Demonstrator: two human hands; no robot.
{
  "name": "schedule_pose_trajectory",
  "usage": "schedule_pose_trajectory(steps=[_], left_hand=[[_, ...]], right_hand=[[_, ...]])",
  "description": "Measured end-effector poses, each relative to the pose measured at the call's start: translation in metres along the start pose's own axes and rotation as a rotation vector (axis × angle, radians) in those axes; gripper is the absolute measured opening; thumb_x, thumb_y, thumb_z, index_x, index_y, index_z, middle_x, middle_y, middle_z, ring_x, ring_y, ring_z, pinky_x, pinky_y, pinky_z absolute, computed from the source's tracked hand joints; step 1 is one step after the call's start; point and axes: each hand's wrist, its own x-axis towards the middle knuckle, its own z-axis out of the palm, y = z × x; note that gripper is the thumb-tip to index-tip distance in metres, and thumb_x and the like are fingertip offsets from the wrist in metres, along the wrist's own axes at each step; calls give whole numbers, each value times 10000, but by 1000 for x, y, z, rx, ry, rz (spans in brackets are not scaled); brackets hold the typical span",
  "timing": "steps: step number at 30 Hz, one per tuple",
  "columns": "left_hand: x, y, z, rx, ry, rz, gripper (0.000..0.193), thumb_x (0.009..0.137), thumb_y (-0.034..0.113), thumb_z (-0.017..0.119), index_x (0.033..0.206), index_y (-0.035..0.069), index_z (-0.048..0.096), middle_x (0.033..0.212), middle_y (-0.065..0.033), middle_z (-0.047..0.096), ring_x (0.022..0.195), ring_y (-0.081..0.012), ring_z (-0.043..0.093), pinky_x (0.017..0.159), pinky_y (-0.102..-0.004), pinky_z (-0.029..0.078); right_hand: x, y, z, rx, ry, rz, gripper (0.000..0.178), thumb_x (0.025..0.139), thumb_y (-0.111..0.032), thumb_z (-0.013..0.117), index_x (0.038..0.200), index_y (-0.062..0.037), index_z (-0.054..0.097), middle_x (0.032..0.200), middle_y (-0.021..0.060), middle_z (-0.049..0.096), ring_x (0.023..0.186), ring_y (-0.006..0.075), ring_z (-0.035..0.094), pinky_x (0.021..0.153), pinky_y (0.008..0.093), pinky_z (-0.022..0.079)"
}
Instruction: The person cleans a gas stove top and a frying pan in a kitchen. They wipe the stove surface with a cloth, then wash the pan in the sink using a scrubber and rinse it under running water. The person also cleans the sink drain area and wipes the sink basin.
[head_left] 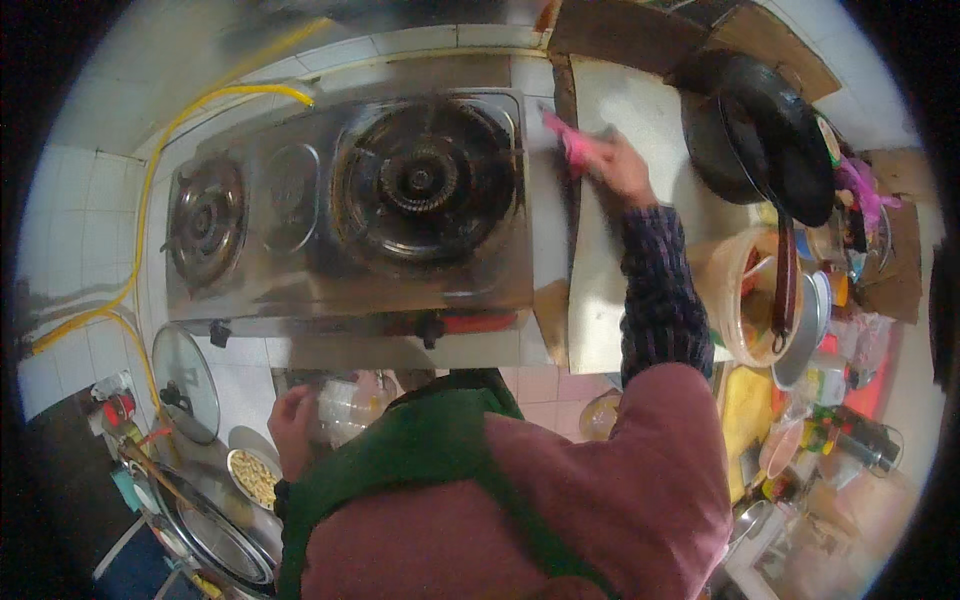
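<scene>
The single head camera is looking steeply down from above the person's chest, taking in a wide fisheye sweep. The gas stove (350, 210) is sitting close at eleven o'clock, and the pale surface (640, 130) is running toward one o'clock. The person's own torso is filling six o'clock. Straight edges are bending near the dark rim.

A dim kitchen with white tiled walls (70, 210) and counter. A steel two-burner stove (350, 210) sits left of the right hand, a yellow hose (150, 170) looping behind it. Black pans (770, 130) and cluttered containers (800, 330) crowd the right side.
</scene>
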Motion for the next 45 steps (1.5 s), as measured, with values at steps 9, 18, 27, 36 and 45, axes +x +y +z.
schedule_pose_trajectory(steps=[9,18,27,36,45], left_hand=[[-22,-57,-28,-100,-160,183,190,870,80,597,1031,-18,617,918,-71,646,844,-141,592,770,-273,478],[-62,-90,-46,-72,-487,374,182,861,90,612,1012,-9,636,910,-57,654,852,-142,602,746,-282,484],[-137,-58,70,169,-960,599,173,854,83,613,999,-8,635,907,-53,647,835,-130,596,752,-266,481],[-326,-117,200,366,-1745,673,136,901,69,550,1002,0,610,952,-66,618,846,-154,590,741,-276,489],[-510,-210,321,634,-2147,-58,193,909,112,589,1083,30,572,1034,-83,625,899,-178,615,795,-303,509]], right_hand=[[-300,-67,26,307,-10,-13,273,809,-154,674,1080,-148,709,1062,57,671,979,198,573,892,334,459],[-466,-96,77,519,147,631,169,832,-154,686,902,-6,728,745,25,663,661,98,596,574,267,477],[-733,-250,144,1476,713,820,317,946,-255,565,1115,-3,653,958,35,668,856,137,595,767,301,496],[-995,-362,200,1655,1646,717,416,951,-324,546,1271,-59,536,1199,55,603,1048,165,602,876,320,501],[-1102,-391,261,1446,2196,832,410,983,-341,469,1181,-4,591,1047,110,674,896,193,661,765,313,523]])
